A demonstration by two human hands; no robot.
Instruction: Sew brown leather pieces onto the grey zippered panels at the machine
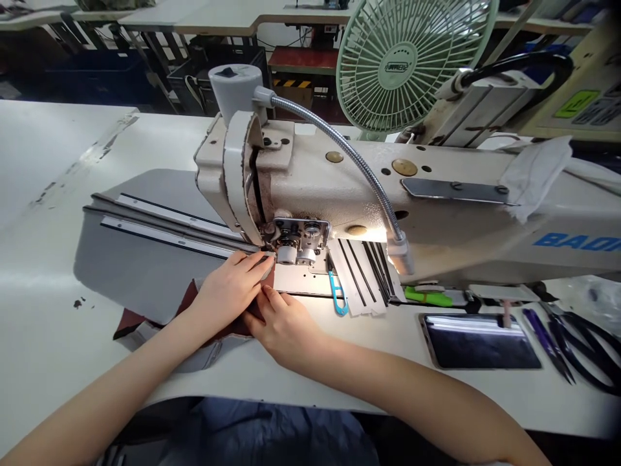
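Grey fabric (130, 259) with black-edged white strips (165, 236) lies left of and under the sewing machine head (295, 243). My left hand (233, 288) rests on its right end, fingers extended and pressing down close to the presser area. Just to the right, my right hand (286, 323) pinches the edge of the dark red fabric (189, 296), which lies bunched beneath my left hand and forearm. The fingertips of both hands are near each other, just in front of the needle area. The needle itself is hidden.
Blue thread snips (338, 294) and a white sheet with black strips (356, 278) lie right of the needle area. Farther right are a green tool (429, 296), a phone (480, 341), purple tweezers (548, 343) and black scissors (589, 346). A green fan (398, 65) stands behind the machine.
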